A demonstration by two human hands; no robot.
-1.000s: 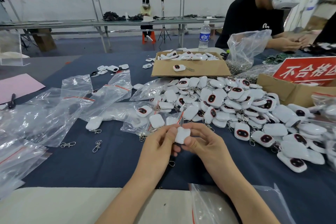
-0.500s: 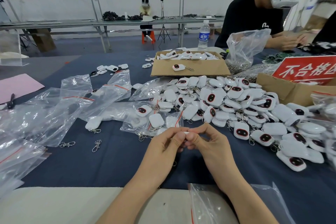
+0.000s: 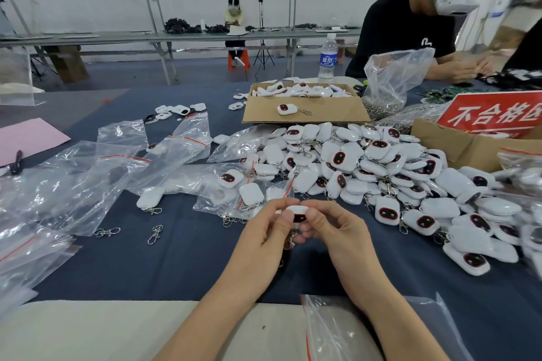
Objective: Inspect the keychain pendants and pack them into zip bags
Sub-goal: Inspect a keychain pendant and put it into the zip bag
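Left hand (image 3: 268, 231) and right hand (image 3: 331, 228) pinching one white keychain pendant (image 3: 297, 213) between curled fingertips, dark face toward the camera, pendant pile (image 3: 381, 173) behind, zip bags (image 3: 96, 179) at left

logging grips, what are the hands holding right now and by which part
One pendant, pinched by its sides: left hand on its left edge, right hand on its right edge. Its clip hangs below.
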